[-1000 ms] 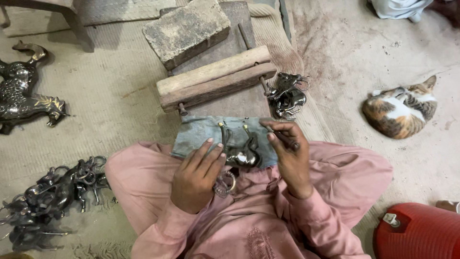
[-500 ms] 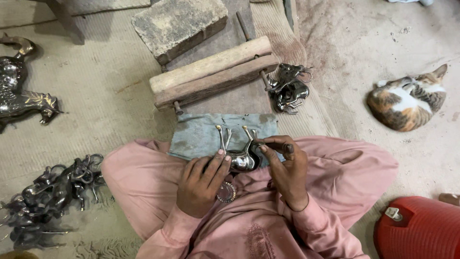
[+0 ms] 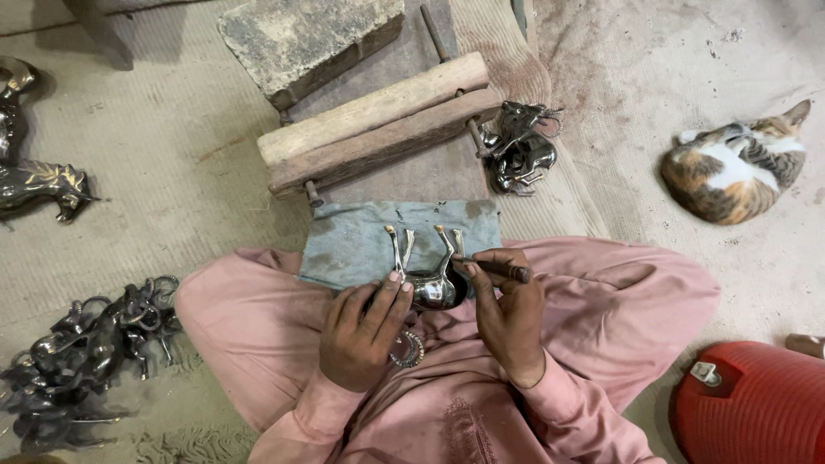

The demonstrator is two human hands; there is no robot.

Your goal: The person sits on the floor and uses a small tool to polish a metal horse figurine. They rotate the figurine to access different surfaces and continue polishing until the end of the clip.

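While pressed down over the lap, left hand [image 3: 365,331] curled closed around the shiny silver metal animal figurine [image 3: 427,279], legs pointing up, body resting against the grey-blue cloth [image 3: 357,245]. Right hand [image 3: 507,314] pinched shut on a thin dark metal tool [image 3: 498,269], tip touching the figurine's rounded body. Just beyond the cloth, two rough wooden clamp bars [image 3: 378,125].
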